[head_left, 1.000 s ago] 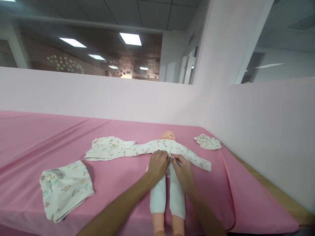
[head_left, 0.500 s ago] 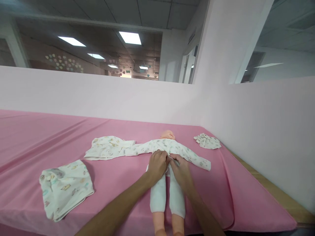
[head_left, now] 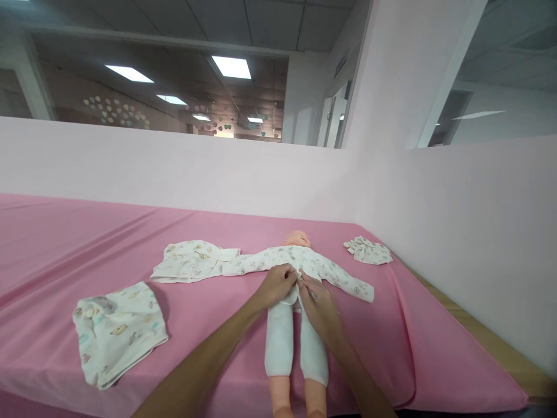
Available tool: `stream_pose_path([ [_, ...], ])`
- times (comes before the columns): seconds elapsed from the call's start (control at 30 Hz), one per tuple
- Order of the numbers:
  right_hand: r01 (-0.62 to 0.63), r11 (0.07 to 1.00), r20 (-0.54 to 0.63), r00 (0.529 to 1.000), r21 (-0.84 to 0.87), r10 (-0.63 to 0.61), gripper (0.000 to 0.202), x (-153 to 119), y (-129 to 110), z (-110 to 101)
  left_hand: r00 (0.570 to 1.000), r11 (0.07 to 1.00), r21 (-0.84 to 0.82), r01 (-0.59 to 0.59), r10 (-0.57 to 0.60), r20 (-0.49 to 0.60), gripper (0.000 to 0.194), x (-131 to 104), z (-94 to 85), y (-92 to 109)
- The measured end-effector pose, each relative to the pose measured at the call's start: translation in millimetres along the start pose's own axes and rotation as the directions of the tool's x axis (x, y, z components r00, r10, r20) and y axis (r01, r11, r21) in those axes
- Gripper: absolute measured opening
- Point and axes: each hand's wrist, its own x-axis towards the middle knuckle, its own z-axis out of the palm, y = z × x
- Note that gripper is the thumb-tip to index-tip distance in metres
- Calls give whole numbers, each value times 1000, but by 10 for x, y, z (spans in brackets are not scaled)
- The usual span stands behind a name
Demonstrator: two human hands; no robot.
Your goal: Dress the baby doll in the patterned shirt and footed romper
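At the doll's waist, my left hand and right hand pinch the shirt's hem, fingers nearly shut. Both forearms reach over its legs, which point toward me.

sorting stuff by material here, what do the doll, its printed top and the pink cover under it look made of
Doll: looks like smooth moulded plastic or vinyl, going by the even peach sheen on head and legs. Printed top: soft knit cotton by its look, matte, with limp creased sleeves. Pink cover: thin woven fabric, matte, with long wrinkles and a draped edge. Both hands, left hand and right hand, pinch the top's hem.
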Motion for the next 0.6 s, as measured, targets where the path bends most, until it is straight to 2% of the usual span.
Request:
stream_pose_path([
  [0.07,-51,998,-13,999,41,51,28,-2,22,6,1000,1000,8,6,-6,-30,18,7,12,4],
  [0.2,-154,986,-42,987,67,157,44,9,55,24,998,999,33,-11,13,-63,18,6,47,13],
  [0.33,-76,997,-46,996,-33,74,43,25,86,34,998,999,47,1,2,-62,19,-15,50,38],
  [0.47,3,992,-57,998,-128,-10,41,37,153,41,997,989,143,-25,34,-62,19,-23,36,66],
  [0.6,36,995,-51,998,-96,-41,37,43,206,32,994,953,296,-57,81,-70,21,-9,57,33],
])
